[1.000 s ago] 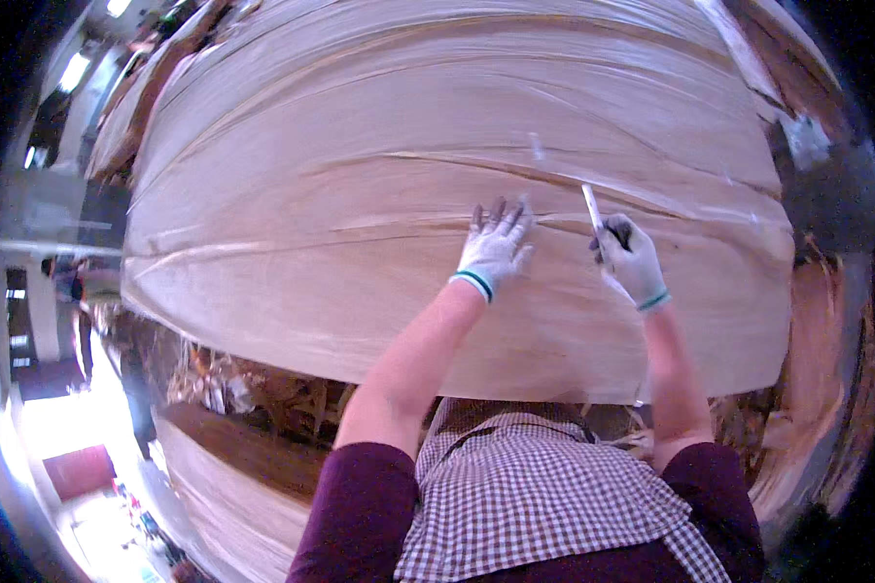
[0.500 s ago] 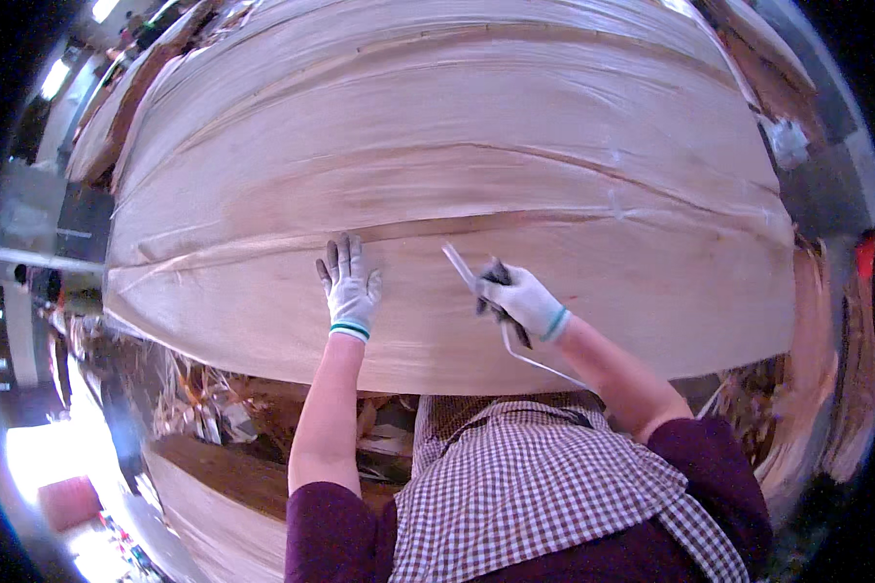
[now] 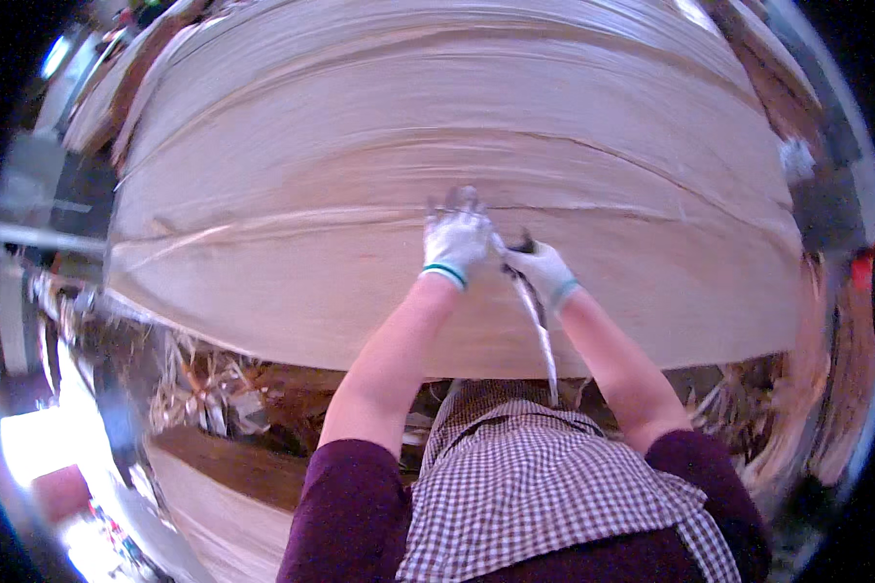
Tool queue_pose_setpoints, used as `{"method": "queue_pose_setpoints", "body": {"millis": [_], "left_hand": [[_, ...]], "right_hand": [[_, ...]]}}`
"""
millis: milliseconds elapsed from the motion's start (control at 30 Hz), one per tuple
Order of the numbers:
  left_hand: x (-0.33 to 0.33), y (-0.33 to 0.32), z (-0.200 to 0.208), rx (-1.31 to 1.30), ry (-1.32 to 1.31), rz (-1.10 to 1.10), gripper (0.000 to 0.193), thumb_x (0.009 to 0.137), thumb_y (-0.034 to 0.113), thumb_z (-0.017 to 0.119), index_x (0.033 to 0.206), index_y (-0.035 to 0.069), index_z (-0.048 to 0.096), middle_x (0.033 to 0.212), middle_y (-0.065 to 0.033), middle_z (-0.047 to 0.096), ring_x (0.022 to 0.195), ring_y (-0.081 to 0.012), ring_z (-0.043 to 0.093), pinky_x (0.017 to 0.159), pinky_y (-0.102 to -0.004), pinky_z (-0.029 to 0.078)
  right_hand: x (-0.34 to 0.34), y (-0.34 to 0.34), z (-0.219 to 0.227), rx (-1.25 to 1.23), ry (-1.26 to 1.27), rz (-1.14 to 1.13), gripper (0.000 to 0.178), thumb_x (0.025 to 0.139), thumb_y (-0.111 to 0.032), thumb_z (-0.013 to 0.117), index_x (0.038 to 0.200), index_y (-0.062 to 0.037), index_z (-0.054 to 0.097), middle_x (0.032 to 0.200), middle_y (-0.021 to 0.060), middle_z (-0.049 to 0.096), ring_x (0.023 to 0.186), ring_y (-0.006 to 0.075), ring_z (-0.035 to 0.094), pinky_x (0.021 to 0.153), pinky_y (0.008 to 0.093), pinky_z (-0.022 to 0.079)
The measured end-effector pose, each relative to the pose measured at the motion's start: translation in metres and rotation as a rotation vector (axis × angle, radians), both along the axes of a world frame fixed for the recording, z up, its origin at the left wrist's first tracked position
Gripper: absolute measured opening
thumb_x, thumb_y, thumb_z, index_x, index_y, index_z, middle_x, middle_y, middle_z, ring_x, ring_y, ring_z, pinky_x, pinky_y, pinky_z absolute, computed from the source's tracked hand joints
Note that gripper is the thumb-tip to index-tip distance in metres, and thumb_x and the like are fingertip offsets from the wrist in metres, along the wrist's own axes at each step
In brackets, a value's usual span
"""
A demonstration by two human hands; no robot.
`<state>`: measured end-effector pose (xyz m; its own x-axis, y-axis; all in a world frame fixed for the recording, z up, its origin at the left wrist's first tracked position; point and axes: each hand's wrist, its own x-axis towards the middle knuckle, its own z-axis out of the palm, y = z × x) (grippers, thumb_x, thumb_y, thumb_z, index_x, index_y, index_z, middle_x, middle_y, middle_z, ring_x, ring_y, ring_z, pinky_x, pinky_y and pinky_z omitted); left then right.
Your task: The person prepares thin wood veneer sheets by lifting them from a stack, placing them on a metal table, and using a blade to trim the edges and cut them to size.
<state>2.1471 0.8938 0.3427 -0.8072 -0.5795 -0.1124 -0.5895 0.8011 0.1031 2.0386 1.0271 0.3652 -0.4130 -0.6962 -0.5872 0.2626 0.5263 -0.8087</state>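
In front of me lies a wide, pale wood veneer sheet (image 3: 340, 282) with wavy seams and ridges. My left hand (image 3: 457, 241), in a white glove with grey fingertips and a green cuff band, rests on it by a seam, fingers stretched forward and slightly blurred. Just to the right, my right hand (image 3: 542, 267), gloved alike, is closed on a narrow white strip (image 3: 542, 335), which looks like tape. One end reaches up beside my left hand; the rest hangs down to my checked apron (image 3: 544, 486). My gloves nearly meet.
Torn veneer scraps (image 3: 219, 394) lie below the sheet's near edge on the left. More veneer (image 3: 219, 520) sits lower left. Brown, ragged-edged veneer stacks (image 3: 822, 379) stand at the right. Bright light (image 3: 44, 452) comes from the lower left.
My left hand has slid right and a little forward along the seam, up to the strip. My right hand has moved slightly right and forward, still gripping the strip.
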Motion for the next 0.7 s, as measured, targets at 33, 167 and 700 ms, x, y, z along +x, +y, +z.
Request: {"method": "queue_pose_setpoints", "body": {"millis": [33,167,700], "left_hand": [[-0.001,0.003,-0.008,-0.036,-0.029,-0.007,0.059,0.090,0.038,0.041,0.144,0.014,0.031,0.153,-0.0048,0.019,0.142,-0.0269,0.013,0.112,-0.0552,-0.001],[-0.020,0.024,0.001,0.020,-0.001,0.022,0.065,0.093,0.037,0.038,0.146,0.006,0.017,0.154,-0.0121,0.011,0.143,-0.0274,0.011,0.114,-0.0508,0.001],[0.275,-0.164,-0.003,-0.044,0.364,0.035,0.057,0.085,0.026,0.057,0.138,0.017,0.041,0.142,-0.0108,0.040,0.134,-0.0316,0.032,0.113,-0.0497,0.015]], "right_hand": [[0.002,0.012,0.009,-0.021,-0.023,0.032,0.031,0.075,-0.026,0.074,0.088,0.0012,0.067,0.077,0.0062,0.066,0.067,0.0130,0.059,0.062,0.0285,0.048],[-0.036,0.045,-0.004,-0.057,0.405,0.303,0.021,0.076,-0.018,0.069,0.091,-0.0035,0.067,0.078,0.0099,0.067,0.071,0.0182,0.064,0.063,0.0324,0.048],[0.127,0.011,0.046,-0.209,0.089,-0.021,0.012,0.088,-0.008,0.054,0.099,-0.0025,0.055,0.075,0.0012,0.056,0.061,0.0092,0.053,0.053,0.0228,0.044]]}}
